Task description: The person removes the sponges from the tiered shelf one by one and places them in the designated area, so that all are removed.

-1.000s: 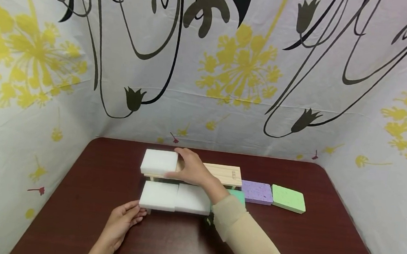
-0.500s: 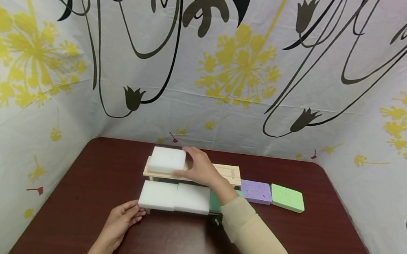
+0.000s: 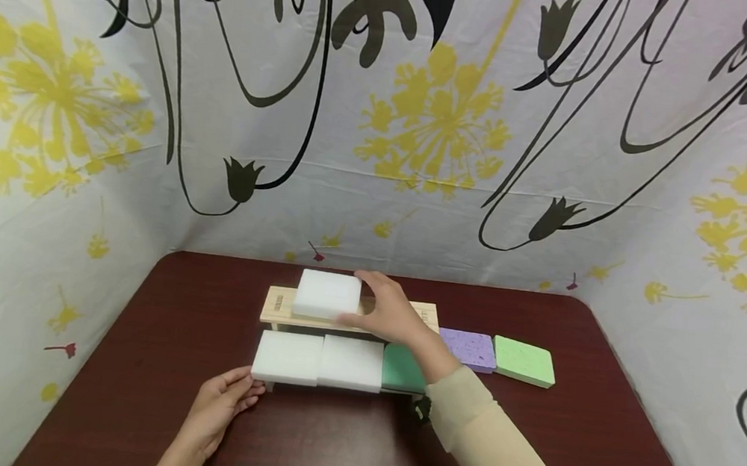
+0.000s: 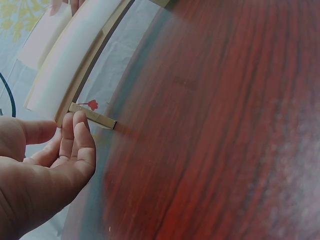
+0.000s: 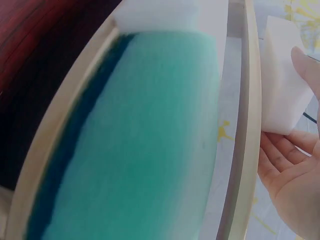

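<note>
My right hand (image 3: 389, 313) grips a white sponge block (image 3: 327, 294) by its right end, thumb in front and fingers behind. The block sits over the left-middle part of the back wooden rack (image 3: 277, 304), close to its surface. At the near left corner of the front rack, my left hand (image 3: 218, 407) pinches the end of the wood; the left wrist view shows the fingertips beside the rack's short leg (image 4: 95, 117). On that front rack lie two white sponges (image 3: 287, 357) and a green piece (image 3: 403, 367), partly covered by the right forearm in the head view.
Right of the racks, a purple sponge (image 3: 468, 350) and a light green sponge (image 3: 523, 361) lie on the dark red table (image 3: 582, 448). A small dark object (image 3: 422, 409) shows beside the right sleeve. Patterned cloth (image 3: 375, 211) hangs behind the table.
My right hand has slid rightward with the white sponge block, uncovering the back rack's left end and its printed mark. The left hand keeps its place at the front rack's corner.
</note>
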Tool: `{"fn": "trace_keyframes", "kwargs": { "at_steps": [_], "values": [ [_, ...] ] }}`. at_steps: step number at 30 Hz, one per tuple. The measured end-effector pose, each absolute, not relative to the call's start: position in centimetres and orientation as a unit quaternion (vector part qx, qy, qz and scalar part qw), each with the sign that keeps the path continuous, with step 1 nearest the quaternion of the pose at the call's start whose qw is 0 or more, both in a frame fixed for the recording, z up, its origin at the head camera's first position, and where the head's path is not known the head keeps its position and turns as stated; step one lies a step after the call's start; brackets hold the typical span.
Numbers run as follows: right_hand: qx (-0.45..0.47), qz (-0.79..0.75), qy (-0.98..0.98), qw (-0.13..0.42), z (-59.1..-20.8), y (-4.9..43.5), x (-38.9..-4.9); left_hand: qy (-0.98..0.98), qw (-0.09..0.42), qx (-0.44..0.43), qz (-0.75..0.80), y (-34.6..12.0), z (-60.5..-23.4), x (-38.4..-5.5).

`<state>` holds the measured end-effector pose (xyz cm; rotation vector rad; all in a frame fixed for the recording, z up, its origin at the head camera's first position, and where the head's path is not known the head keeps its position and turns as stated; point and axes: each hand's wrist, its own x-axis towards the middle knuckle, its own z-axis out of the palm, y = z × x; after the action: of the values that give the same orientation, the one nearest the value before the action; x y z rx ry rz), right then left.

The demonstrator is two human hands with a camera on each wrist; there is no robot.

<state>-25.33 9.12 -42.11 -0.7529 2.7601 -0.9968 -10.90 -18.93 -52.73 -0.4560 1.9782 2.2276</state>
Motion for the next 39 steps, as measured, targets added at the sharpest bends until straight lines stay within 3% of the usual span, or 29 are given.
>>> {"fn": "trace_keyframes", "kwargs": {
  "at_steps": [39],
  "values": [
    [-0.235, -0.325, 0.916, -0.003, -42.2, 16.5, -23.3, 0.666, 0.072, -0.153, 0.726, -18.8, -52.6, -10.7]
  ]
}}
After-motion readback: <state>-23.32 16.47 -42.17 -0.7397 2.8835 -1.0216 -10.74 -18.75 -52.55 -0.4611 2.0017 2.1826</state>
